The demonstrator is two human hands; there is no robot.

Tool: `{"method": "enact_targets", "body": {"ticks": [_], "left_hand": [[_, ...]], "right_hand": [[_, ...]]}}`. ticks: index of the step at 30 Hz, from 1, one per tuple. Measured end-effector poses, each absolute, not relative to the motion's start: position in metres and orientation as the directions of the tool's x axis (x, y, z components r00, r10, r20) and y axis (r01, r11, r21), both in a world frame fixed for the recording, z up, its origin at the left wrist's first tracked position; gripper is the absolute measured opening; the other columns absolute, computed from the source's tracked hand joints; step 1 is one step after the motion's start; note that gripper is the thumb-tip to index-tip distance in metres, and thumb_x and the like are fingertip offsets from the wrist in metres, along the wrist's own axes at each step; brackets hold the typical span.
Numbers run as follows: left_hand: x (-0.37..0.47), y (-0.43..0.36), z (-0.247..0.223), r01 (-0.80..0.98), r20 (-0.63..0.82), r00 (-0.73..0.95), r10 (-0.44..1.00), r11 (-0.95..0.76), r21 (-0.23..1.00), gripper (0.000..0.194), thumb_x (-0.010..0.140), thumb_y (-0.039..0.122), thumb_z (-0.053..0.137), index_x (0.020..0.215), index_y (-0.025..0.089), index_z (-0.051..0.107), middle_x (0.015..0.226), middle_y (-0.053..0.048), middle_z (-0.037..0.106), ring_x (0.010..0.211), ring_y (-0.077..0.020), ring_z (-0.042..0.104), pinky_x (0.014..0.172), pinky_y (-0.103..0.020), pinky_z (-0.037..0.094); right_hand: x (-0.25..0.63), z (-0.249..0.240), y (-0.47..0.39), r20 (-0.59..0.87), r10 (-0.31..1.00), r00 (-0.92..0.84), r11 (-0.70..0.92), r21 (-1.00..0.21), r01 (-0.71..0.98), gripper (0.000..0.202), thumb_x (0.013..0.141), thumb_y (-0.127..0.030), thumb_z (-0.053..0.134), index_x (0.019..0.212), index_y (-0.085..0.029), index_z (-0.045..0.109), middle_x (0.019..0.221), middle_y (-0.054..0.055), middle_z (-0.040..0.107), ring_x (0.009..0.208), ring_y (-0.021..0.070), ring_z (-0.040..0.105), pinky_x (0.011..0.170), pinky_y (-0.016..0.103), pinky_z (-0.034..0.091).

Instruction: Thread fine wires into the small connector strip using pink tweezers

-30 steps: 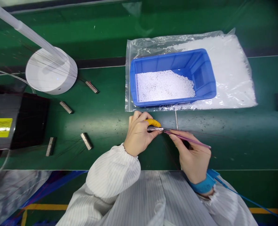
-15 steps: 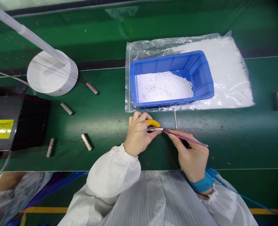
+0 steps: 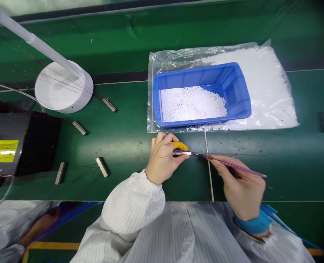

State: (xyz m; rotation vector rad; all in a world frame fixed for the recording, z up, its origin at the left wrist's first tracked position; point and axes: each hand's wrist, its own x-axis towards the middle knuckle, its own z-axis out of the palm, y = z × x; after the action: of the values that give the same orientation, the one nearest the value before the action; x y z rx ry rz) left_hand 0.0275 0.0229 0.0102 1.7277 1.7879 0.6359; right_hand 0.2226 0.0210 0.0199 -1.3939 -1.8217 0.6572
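Note:
My left hand (image 3: 162, 159) is closed, pinching a small rectangular pinned component (image 3: 186, 153) between thumb and index finger. A yellow finger cot (image 3: 179, 145) covers that index finger. In my right hand (image 3: 242, 186) are pink tweezers (image 3: 233, 164), held like a pen, with their dark tips close to the component's right end. Whether the tips touch it I cannot tell. Thin dark wires trail from the component. A blue wrist strap (image 3: 254, 222) circles my right wrist.
A blue bin (image 3: 201, 122) of white beads stands on a clear bag (image 3: 271, 87) of beads. Similar components (image 3: 103, 167) lie on the green table at left, near a white lamp base (image 3: 64, 98) and a black box (image 3: 38, 142). A co-worker's arm (image 3: 38, 228) shows at lower left.
My right hand has moved to the right with the tweezers, drawing their tips slightly away from my left fingers. My left hand has stayed almost in place, still pinching the component.

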Motion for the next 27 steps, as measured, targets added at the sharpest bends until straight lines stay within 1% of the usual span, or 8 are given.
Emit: {"method": "enact_targets", "body": {"ticks": [2,4,9,12,15,17,23,27], "left_hand": [[0.028,0.022,0.008,0.721,-0.063,-0.007,0.998,0.049,0.691,0.027,0.077,0.046,0.068,0.096,0.026,0.069,0.098,-0.001,0.054,0.095,-0.0123,0.041,0.086,-0.031,0.038],[0.027,0.022,0.004,0.720,-0.062,-0.010,0.998,0.050,0.692,0.026,0.078,0.045,0.068,0.096,0.026,0.068,0.096,-0.002,0.054,0.096,-0.0127,0.041,0.086,-0.031,0.040],[0.026,0.022,0.000,0.730,-0.062,0.015,0.998,0.031,0.683,0.026,0.081,0.047,0.065,0.097,0.027,0.068,0.095,-0.003,0.053,0.097,-0.0129,0.041,0.085,-0.031,0.041],[0.025,0.021,0.002,0.738,-0.033,0.017,0.999,0.010,0.675,0.026,0.081,0.047,0.064,0.097,0.026,0.068,0.097,-0.001,0.054,0.095,-0.0116,0.041,0.081,-0.028,0.037],[0.024,0.019,0.003,0.739,-0.007,0.018,1.000,-0.009,0.673,0.025,0.083,0.046,0.062,0.093,0.023,0.068,0.098,-0.001,0.055,0.093,-0.0110,0.040,0.078,-0.028,0.034],[0.024,0.019,0.004,0.734,0.001,0.023,1.000,-0.018,0.678,0.025,0.084,0.045,0.062,0.092,0.022,0.067,0.099,-0.001,0.055,0.094,-0.0111,0.040,0.078,-0.028,0.033],[0.025,0.021,0.008,0.734,-0.024,0.009,1.000,0.009,0.679,0.016,0.080,0.035,0.067,0.090,0.022,0.068,0.096,-0.001,0.056,0.092,-0.0112,0.039,0.077,-0.027,0.033],[0.026,0.021,0.010,0.737,-0.031,0.017,0.999,0.009,0.676,0.018,0.081,0.036,0.067,0.090,0.021,0.068,0.098,-0.001,0.057,0.092,-0.0118,0.040,0.076,-0.027,0.033]], "right_hand": [[0.231,0.023,0.028,0.246,0.963,-0.109,0.261,-0.758,0.597,0.015,0.080,-0.019,0.064,0.093,-0.020,0.071,0.091,-0.002,0.068,0.082,0.0048,0.064,0.075,0.015,0.054],[0.235,0.026,0.036,0.236,0.965,-0.116,0.257,-0.755,0.603,0.014,0.080,-0.021,0.065,0.092,-0.020,0.070,0.089,-0.002,0.067,0.081,0.0043,0.064,0.073,0.014,0.054],[0.224,0.030,0.050,0.212,0.939,-0.271,0.339,-0.703,0.625,0.013,0.082,-0.025,0.063,0.093,-0.023,0.070,0.090,-0.005,0.067,0.082,0.0024,0.062,0.070,0.013,0.051],[0.216,0.031,0.055,0.196,0.913,-0.359,0.385,-0.705,0.595,0.012,0.083,-0.025,0.063,0.092,-0.023,0.069,0.091,-0.005,0.067,0.084,0.0031,0.061,0.072,0.016,0.050],[0.211,0.031,0.057,0.202,0.887,-0.414,0.426,-0.705,0.567,0.011,0.083,-0.023,0.062,0.091,-0.021,0.069,0.089,-0.004,0.068,0.078,0.0037,0.059,0.069,0.018,0.047],[0.210,0.031,0.057,0.218,0.876,-0.430,0.450,-0.692,0.564,0.010,0.083,-0.022,0.062,0.090,-0.020,0.069,0.088,-0.004,0.068,0.074,0.0031,0.058,0.067,0.019,0.046],[0.209,0.031,0.056,0.225,0.867,-0.444,0.466,-0.681,0.565,0.012,0.081,-0.018,0.063,0.092,-0.021,0.067,0.089,-0.006,0.067,0.076,0.0020,0.058,0.069,0.019,0.046],[0.206,0.034,0.055,0.237,0.854,-0.462,0.495,-0.640,0.587,0.012,0.083,-0.018,0.061,0.093,-0.022,0.067,0.088,-0.005,0.067,0.073,0.0021,0.057,0.069,0.020,0.044]]}}
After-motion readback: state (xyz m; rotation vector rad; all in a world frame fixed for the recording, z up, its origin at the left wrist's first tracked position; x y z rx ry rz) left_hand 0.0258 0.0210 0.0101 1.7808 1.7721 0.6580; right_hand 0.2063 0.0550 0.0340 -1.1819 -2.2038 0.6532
